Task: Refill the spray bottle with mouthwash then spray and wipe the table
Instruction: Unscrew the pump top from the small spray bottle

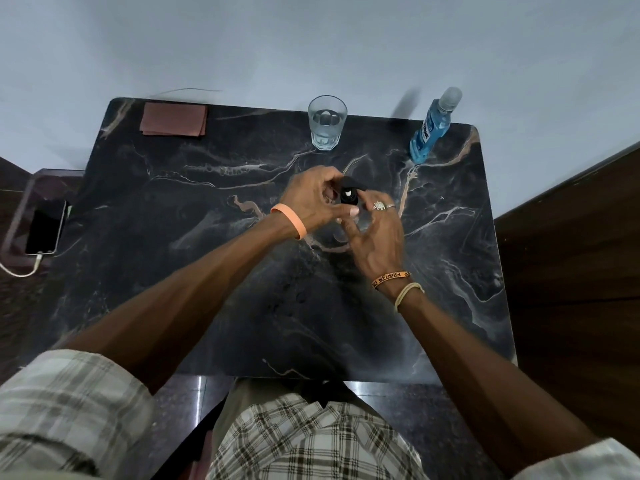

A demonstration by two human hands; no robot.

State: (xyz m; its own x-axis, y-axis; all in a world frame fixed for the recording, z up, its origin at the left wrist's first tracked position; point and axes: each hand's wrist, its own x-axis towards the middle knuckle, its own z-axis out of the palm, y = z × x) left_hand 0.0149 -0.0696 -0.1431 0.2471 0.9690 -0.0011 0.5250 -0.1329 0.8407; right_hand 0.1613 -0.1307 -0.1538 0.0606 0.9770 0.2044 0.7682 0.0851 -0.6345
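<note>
The spray bottle (349, 194), with a black trigger head, stands in the middle of the dark marble table (207, 237), mostly hidden by my hands. My left hand (313, 199) curls its fingers round the black head from the left. From the right, my right hand (375, 233) grips the bottle's clear body below. The blue mouthwash bottle (429, 131) stands capped at the table's far right corner, apart from both hands. A folded brown cloth (174, 118) lies at the far left corner.
A glass of water (326, 122) stands at the table's far edge, just beyond my hands. A phone (45, 226) on a charging cable lies on a low stand left of the table. A dark wooden panel (571, 265) borders the right side.
</note>
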